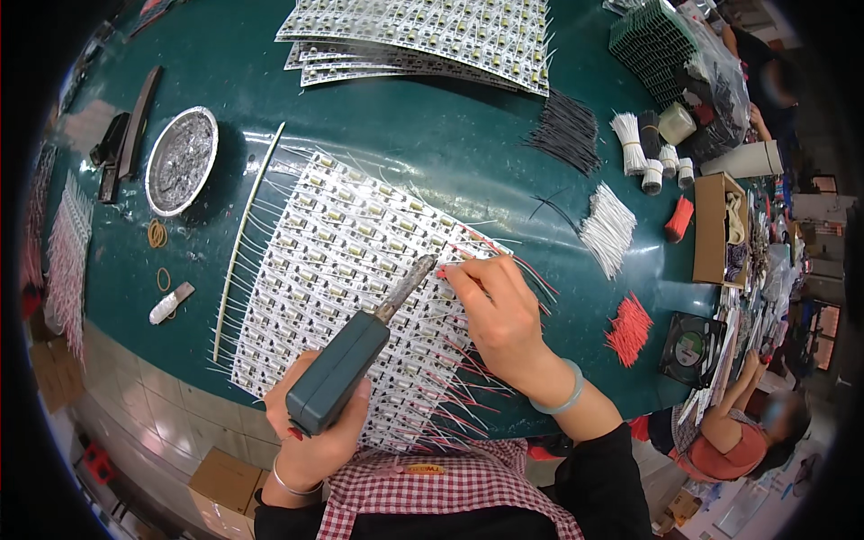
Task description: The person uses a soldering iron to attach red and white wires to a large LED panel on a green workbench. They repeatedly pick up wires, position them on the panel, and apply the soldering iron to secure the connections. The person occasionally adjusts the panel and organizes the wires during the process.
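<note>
On the green table lies a white panel of small circuit boards [333,243], with yellow parts in rows and thin wires along its edges. My left hand [315,445] is wrapped round a dark green soldering gun [337,373]. The gun's metal tip points up and right, over the panel's right part. Close beside that tip, my right hand [504,315] pinches a thin red wire [441,271]; most of the wire is hidden by the fingers. Red and white wires [454,396] stick out along the panel's near right edge. Whether the tip touches the board is too small to tell.
More panels [423,40] are stacked at the far side. A round silvery bowl [183,162] stands left, near rubber bands [157,234]. Black wires [567,130], white wires [608,229] and red wires [629,329] lie right, by a black fan [693,349]. Other people work at the right.
</note>
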The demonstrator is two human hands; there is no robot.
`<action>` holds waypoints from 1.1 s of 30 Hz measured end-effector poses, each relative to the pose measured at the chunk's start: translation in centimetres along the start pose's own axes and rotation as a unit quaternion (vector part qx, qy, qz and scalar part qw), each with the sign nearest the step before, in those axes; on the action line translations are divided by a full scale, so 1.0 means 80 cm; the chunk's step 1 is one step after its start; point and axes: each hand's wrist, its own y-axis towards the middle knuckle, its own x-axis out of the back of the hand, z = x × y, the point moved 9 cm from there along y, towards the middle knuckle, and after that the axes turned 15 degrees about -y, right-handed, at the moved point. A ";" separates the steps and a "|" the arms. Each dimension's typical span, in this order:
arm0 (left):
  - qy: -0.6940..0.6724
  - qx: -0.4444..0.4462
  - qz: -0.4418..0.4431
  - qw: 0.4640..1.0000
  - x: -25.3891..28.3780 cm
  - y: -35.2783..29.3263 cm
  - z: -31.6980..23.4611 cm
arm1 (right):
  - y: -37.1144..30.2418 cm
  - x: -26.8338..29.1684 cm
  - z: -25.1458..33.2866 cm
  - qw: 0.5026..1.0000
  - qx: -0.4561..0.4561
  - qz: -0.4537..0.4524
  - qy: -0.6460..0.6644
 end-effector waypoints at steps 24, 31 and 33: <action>0.004 0.000 -0.013 1.000 -0.001 -0.003 0.005 | 0.001 -0.004 0.008 0.999 -0.017 0.019 -0.033; 0.026 -0.006 0.004 1.000 -0.003 -0.002 0.002 | 0.002 -0.004 0.009 0.999 -0.022 0.020 -0.042; 0.067 -0.024 0.027 0.997 -0.004 -0.001 -0.006 | 0.002 -0.004 0.009 0.999 -0.022 0.018 -0.043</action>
